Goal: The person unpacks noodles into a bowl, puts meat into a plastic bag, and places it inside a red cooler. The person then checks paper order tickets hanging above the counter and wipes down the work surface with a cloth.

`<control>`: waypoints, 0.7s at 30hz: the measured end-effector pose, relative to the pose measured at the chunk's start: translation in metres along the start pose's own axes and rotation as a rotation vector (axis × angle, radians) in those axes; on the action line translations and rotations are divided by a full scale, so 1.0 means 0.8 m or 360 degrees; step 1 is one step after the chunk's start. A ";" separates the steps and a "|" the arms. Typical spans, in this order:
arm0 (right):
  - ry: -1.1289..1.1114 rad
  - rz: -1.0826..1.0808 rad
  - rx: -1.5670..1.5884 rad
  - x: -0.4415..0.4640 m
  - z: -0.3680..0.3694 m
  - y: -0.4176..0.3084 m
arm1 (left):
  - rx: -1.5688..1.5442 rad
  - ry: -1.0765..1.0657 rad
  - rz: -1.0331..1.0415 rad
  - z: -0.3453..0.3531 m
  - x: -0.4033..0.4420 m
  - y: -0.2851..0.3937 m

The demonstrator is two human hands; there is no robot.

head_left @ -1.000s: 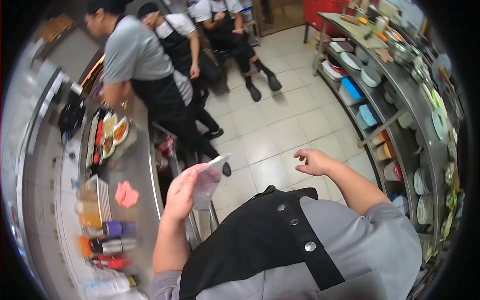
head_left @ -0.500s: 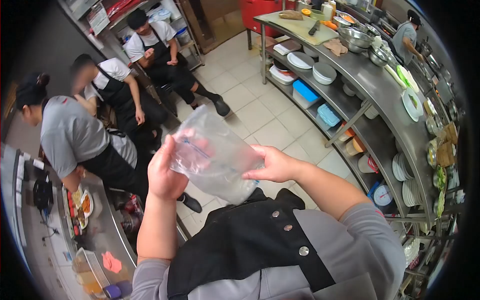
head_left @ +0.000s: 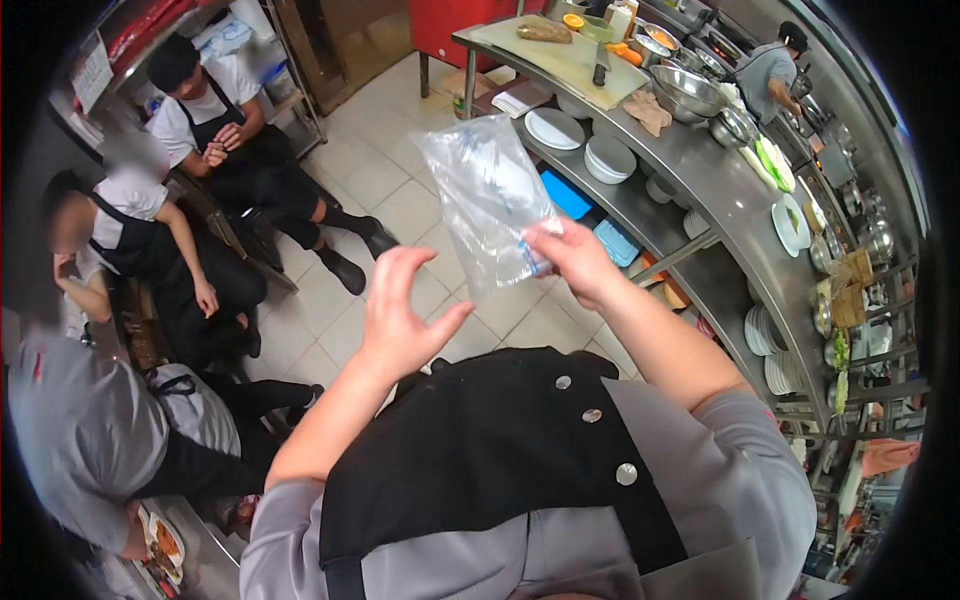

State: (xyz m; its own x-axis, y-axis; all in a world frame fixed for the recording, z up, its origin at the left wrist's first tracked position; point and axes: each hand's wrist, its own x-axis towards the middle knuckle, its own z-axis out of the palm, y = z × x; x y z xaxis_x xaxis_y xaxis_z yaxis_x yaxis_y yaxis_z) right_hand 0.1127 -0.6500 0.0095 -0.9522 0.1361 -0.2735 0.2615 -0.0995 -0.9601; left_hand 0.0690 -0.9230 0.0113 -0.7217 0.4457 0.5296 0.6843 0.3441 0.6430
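A clear plastic bag [head_left: 487, 195] with blue print hangs tilted in front of me, over the tiled floor. My right hand [head_left: 575, 255] is closed on its lower right edge, thumb on top. To the left of the bag, my left hand [head_left: 405, 320] is apart from it, thumb and fingers spread and curved, with nothing in them. Whether anything lies inside the bag is hard to make out.
A long steel counter [head_left: 690, 160] curves along the right, bearing a cutting board [head_left: 545, 55], a knife [head_left: 600, 72] and metal bowls [head_left: 687, 95]. Plates [head_left: 610, 158] stand on its shelves. Two people in black aprons [head_left: 150, 240] sit at left; another person [head_left: 90, 430] leans over food.
My left hand has let go of the bag and moved away from it. My right hand has lifted the bag up and to the right. The view has turned rightward.
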 end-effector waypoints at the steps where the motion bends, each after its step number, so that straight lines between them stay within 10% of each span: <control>1: 0.0046 0.0001 0.0005 0.018 0.006 -0.011 | 0.0055 -0.0006 0.0110 0.007 0.022 -0.010; 21: -0.0380 0.0015 -0.0127 0.329 -0.108 0.002 | 0.0151 -0.0309 -0.0482 0.150 0.252 -0.170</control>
State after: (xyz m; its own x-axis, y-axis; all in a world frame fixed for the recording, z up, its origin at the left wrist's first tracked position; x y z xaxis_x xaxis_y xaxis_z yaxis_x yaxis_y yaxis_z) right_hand -0.1238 -0.5289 -0.0694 -0.9575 -0.1022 -0.2696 0.2730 -0.0202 -0.9618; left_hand -0.1570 -0.7812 -0.0360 -0.8661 0.4569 0.2026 0.4558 0.5556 0.6954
